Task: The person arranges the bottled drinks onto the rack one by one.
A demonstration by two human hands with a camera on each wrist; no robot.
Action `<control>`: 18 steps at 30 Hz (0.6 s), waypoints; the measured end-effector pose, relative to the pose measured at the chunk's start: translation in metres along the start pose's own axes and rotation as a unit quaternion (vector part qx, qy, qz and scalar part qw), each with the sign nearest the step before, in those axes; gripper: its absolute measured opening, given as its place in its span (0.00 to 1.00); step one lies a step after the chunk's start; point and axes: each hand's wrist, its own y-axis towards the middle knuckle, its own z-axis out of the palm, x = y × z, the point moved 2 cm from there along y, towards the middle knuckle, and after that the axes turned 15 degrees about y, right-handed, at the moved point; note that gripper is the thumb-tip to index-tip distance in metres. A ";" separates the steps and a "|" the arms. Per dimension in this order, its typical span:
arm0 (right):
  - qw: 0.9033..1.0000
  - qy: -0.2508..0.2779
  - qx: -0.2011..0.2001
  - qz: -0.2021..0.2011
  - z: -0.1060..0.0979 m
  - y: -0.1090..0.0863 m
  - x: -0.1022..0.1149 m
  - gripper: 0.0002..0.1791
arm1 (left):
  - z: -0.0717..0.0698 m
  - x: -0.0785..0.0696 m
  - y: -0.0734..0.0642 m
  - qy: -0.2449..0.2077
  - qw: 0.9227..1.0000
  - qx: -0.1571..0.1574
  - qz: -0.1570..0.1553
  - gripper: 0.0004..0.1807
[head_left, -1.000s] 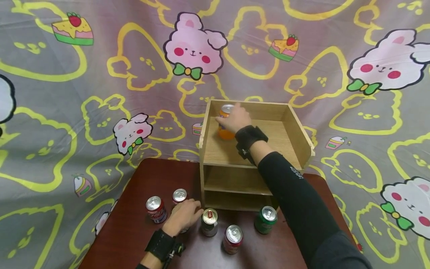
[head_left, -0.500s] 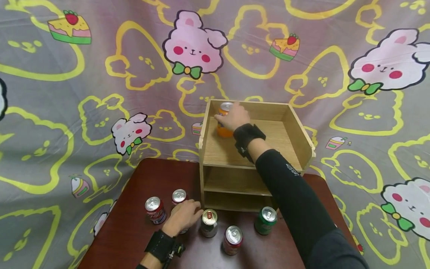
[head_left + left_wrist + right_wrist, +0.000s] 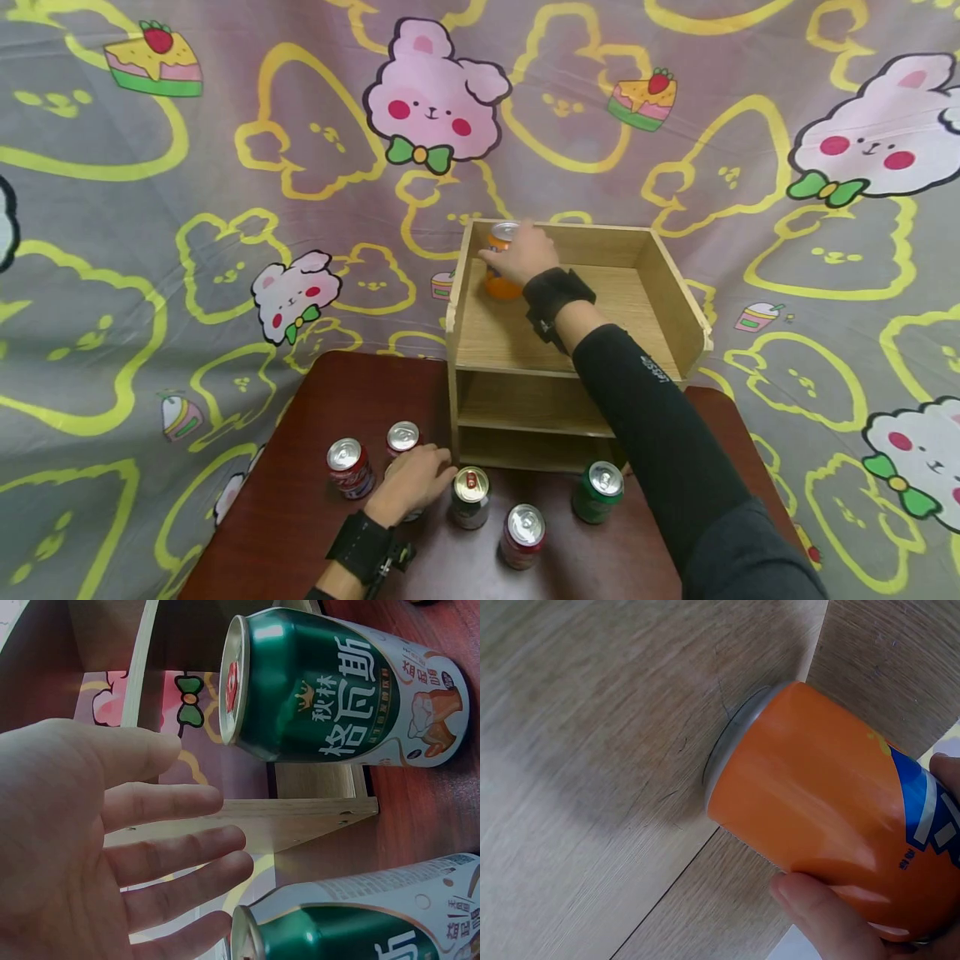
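My right hand (image 3: 527, 257) holds an orange soda can (image 3: 502, 288) by its sides in the top bay of a small wooden shelf (image 3: 570, 337), towards the rear left corner. In the right wrist view the can's (image 3: 810, 795) silver base sits at or just off the board; thumb and a finger grip its body. Low over the table, my left hand (image 3: 411, 483) has its fingers stretched and holds nothing. Close to it stand a gold-topped green and white drink can (image 3: 322, 690) and a second such can (image 3: 352, 930), mostly covered by the hand in the head view.
Two red cans stand left of the shelf, one outermost (image 3: 351, 471) and one beside the left hand (image 3: 403, 436). Another red can (image 3: 522, 537) is at the front, and a green can (image 3: 597, 493) to the right. Two lower bays (image 3: 525, 398) lie beneath the top one.
My right hand has shifted the orange can slightly back towards the rear left corner of the top bay. My left hand has stayed in place. The head view has turned a little.
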 end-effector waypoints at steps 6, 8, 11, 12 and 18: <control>1.000 0.006 -0.005 -0.002 -0.001 0.001 0.003 0.46 | -0.001 0.001 0.003 -0.003 1.000 -0.010 0.020 0.10; 1.000 0.008 -0.007 -0.008 -0.002 0.000 0.005 0.45 | -0.001 0.002 0.003 -0.005 1.000 -0.008 0.020 0.10; 1.000 0.010 -0.005 -0.005 0.000 0.003 0.005 0.46 | -0.002 0.001 0.004 0.000 1.000 -0.005 0.017 0.10; 1.000 0.011 -0.003 -0.003 0.000 0.003 0.004 0.46 | -0.001 0.001 0.004 0.003 1.000 -0.006 0.017 0.10; 1.000 0.010 -0.002 0.007 0.004 0.006 0.001 0.47 | 0.000 -0.003 0.004 0.012 0.999 -0.018 0.024 0.08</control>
